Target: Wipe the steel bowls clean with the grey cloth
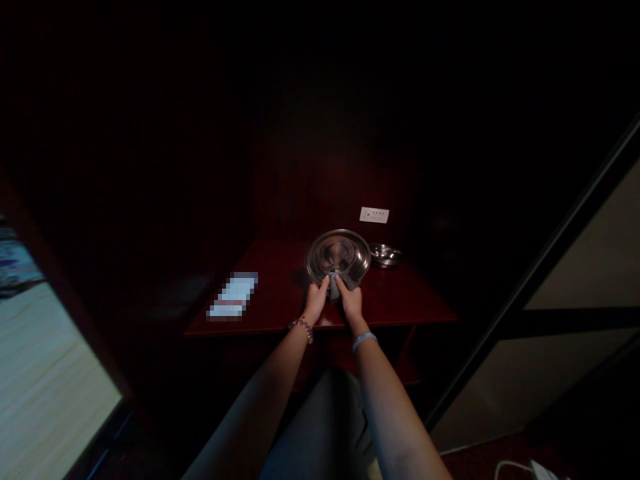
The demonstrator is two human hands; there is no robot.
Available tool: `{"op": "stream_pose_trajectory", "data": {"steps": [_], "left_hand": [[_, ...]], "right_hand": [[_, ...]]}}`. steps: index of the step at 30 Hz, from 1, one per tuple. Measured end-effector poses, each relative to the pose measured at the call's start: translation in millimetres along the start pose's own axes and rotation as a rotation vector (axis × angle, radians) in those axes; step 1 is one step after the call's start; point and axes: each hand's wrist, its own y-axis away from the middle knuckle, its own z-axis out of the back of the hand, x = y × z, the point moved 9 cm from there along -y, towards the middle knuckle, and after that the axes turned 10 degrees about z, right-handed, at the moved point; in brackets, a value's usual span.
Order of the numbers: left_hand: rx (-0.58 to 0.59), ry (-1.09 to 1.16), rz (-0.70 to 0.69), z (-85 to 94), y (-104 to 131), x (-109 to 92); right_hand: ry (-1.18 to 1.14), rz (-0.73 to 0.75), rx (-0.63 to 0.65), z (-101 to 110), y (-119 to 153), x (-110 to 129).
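Observation:
A shiny round stainless steel bowl [342,241] is held tilted in front of me, over a dark red shelf. My left hand [315,298] grips the near left of its rim, thumb on top. On the near right, my right hand [352,300] grips it in the same way. A grey cloth [335,291] is pinched over the rim between the two thumbs, part of it hanging down. The other fingers are hidden under the bowl. Behind and to the right sits a small group of metal bowls [386,255], seemingly stacked.
The dark red shelf [270,293] has a front edge just below my wrists. On its left lies a pixelated pale rectangle [233,297]. A white socket plate [374,215] is on the back wall. A dark-framed panel [575,280] stands at the right.

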Motion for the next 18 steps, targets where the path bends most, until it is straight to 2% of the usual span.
{"op": "stream_pose_trajectory", "data": {"steps": [8, 12, 14, 18], "left_hand": [[0.044, 0.015, 0.009, -4.6, 2, 0], [0.03, 0.012, 0.016, -4.5, 3, -1], [-0.005, 0.021, 0.0, -1.0, 2, -4], [-0.173, 0.084, -0.093, 17.4, 4, -13]], "right_hand": [[-0.081, -0.012, -0.013, 4, -1, -2], [-0.089, -0.014, -0.048, 7, 0, -2], [-0.095, -0.018, -0.096, 10, 1, -1], [-0.108, 0.017, -0.2, 17, 3, 6]]}}
